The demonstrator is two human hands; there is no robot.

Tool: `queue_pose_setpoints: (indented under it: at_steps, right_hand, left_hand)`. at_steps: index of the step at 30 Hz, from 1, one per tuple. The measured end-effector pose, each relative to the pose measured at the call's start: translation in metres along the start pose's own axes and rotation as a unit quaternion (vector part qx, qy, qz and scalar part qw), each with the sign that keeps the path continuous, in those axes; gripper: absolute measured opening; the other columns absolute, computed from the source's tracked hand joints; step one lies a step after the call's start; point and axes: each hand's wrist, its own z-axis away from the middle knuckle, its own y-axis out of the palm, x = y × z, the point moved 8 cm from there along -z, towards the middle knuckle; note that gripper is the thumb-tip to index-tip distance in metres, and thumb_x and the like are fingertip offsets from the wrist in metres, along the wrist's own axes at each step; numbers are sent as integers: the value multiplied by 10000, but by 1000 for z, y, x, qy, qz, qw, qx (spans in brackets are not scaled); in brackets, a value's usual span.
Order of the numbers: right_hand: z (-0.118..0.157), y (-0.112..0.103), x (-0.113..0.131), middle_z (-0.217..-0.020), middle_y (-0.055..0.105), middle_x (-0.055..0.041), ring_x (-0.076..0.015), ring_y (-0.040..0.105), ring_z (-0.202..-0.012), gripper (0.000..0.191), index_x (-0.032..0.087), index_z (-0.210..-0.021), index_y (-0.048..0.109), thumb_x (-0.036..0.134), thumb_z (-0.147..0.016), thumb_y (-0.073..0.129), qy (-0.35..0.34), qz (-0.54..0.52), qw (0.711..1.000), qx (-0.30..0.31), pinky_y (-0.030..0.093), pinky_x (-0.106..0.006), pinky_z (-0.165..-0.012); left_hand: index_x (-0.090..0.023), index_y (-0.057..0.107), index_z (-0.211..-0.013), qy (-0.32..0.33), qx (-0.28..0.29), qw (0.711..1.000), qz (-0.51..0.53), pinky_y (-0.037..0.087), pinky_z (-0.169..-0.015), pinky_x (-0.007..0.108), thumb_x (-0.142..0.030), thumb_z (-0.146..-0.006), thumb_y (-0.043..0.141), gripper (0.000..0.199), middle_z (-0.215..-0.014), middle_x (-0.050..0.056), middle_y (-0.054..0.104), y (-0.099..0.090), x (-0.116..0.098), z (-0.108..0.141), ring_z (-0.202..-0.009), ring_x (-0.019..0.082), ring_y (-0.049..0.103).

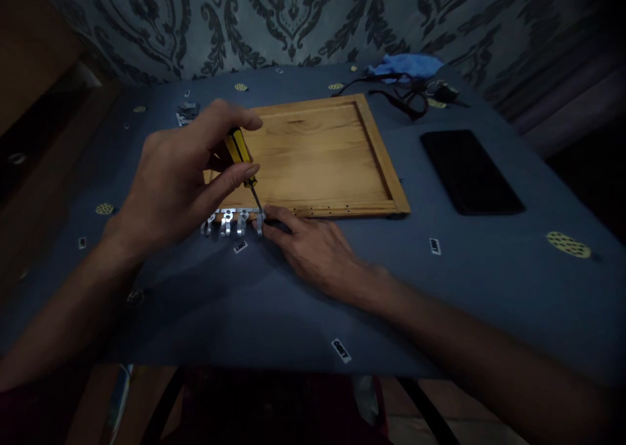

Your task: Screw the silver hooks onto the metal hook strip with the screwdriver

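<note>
A shallow wooden frame board [313,154] lies on the table, with several shiny metal hooks [227,222] in a row along the left part of its near edge. My left hand [180,171] grips a yellow and black screwdriver [239,148] between thumb and fingers. The screwdriver slants down, its tip at the rightmost hook [261,223]. Fingers of my right hand [317,249] pinch that hook against the board's edge. Small dark holes run along the edge to the right of my right hand's fingertips.
A black phone or tablet [470,171] lies on the right of the blue patterned tablecloth [274,321]. Behind the board are dark-framed glasses [408,102] and a blue cloth [408,66]. A small pile of metal pieces [187,112] sits at the back left, near the patterned wall.
</note>
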Motion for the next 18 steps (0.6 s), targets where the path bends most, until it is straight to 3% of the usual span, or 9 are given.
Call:
queue_pose_setpoints:
  at_steps: [7, 11, 14, 18]
  right_hand:
    - [2, 0, 0, -1673, 533, -177, -308, 781, -1121, 612, 215, -1526, 625, 20, -952, 540, -5, 4, 1000, -1, 663, -423, -827]
    - [2, 0, 0, -1668, 539, -176, -286, 782, -1071, 604, 201, -1514, 631, 16, -948, 531, -10, -3, 1000, -10, 652, -404, -801]
    - [2, 0, 1, -1665, 543, -172, -275, 779, -1051, 593, 202, -1499, 641, 14, -953, 508, -10, 1, 1000, -10, 638, -393, -784]
    - [1, -1, 1, -1664, 547, -160, -253, 779, -988, 586, 211, -1477, 659, 12, -951, 495, -4, 4, 1000, -5, 629, -383, -750]
  left_hand:
    - [-315, 688, -1280, 38, -9, 999, -3, 674, -735, 305, -370, -1002, 747, 289, -1000, -31, 777, 0, -3, -1, -763, 171, 767]
    - [-276, 727, -1269, 50, -40, 998, -22, 665, -723, 272, -396, -1012, 749, 285, -1072, 21, 785, -1, -7, -2, -845, 174, 748]
    - [-282, 753, -1250, 44, -66, 997, -25, 669, -706, 272, -409, -1012, 752, 270, -1006, 29, 778, -2, -11, 0, -845, 178, 723]
    - [-338, 742, -1290, 35, -55, 998, -4, 692, -803, 327, -330, -1031, 721, 260, -1162, 8, 807, 2, -12, 1, -926, 192, 759]
